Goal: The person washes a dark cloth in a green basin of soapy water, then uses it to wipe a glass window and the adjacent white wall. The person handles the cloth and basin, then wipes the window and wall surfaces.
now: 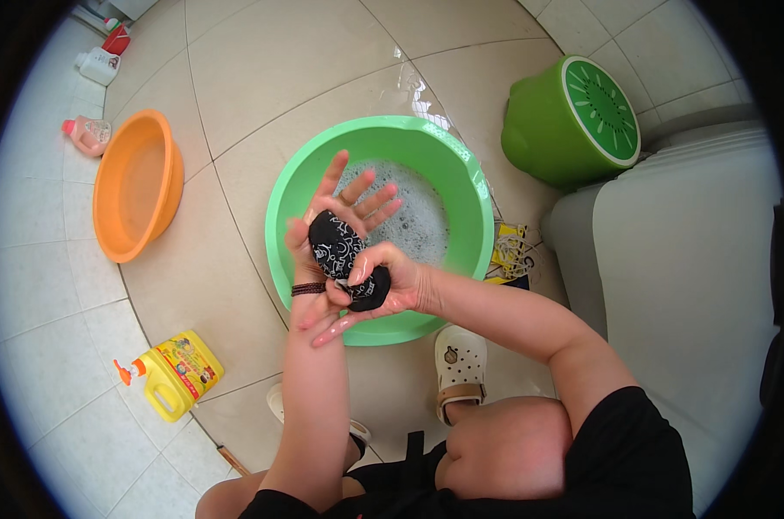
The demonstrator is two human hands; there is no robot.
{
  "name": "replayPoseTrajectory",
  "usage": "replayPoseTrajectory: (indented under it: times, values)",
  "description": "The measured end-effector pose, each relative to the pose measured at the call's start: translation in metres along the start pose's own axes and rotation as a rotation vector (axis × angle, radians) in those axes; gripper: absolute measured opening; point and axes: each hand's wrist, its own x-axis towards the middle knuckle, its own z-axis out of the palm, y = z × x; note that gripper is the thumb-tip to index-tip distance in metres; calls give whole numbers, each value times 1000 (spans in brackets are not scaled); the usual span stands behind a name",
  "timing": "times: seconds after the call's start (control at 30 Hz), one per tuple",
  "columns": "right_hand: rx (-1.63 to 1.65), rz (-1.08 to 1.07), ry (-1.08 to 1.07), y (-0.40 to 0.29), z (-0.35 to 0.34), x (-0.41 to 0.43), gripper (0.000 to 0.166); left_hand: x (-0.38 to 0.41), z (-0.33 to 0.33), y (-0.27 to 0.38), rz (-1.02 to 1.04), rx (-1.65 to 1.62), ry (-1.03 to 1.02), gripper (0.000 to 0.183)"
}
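Note:
A wet black cloth item with white line patterns (pixel 337 243) lies bunched against the palm of my left hand (pixel 350 201), whose fingers are spread and whose palm faces up. My right hand (pixel 392 279) grips the other end of the cloth, its fingers pointing toward my left wrist, where a dark beaded bracelet (pixel 308 289) sits. Both hands are above a large green plastic basin (pixel 379 334) with sudsy water (pixel 415 214) at its bottom. Both hands look wet.
An orange basin (pixel 139 188) leans by the left wall, near a pink bottle (pixel 90 136). A yellow pump jug (pixel 183 373) is at lower left. Right of the green basin are a green kiwi-topped stool (pixel 567 120), yellow item with cords (pixel 512 250) and a grey appliance-like body (pixel 677 259). Water wets the floor (pixel 418 91).

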Motion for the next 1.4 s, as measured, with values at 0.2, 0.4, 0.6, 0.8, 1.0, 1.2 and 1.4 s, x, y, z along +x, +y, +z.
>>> replayPoseTrajectory:
  times: [0.2,0.4,0.6,0.8,1.0,1.2,1.4]
  values:
    - [-173,7,131,-9,9,-18,43,1,-8,7,-188,-16,-51,46]
    - [-837,121,631,-26,-1,-16,11,14,18,8,-371,485,401,25]
    - [-1278,-121,1071,-19,-26,-13,14,17,16,-15,-162,545,728,26]
    - [-1807,-365,1219,-10,-21,-3,21,14,-3,-25,-6,498,1015,20]
    - [-2021,-435,1230,-14,-43,2,34,11,-3,-16,13,530,937,21]
    - [-2224,-614,822,-23,-35,-4,90,3,12,18,24,614,876,28]
    - [-2564,-621,621,-41,-11,-12,116,-13,17,51,9,722,950,22]
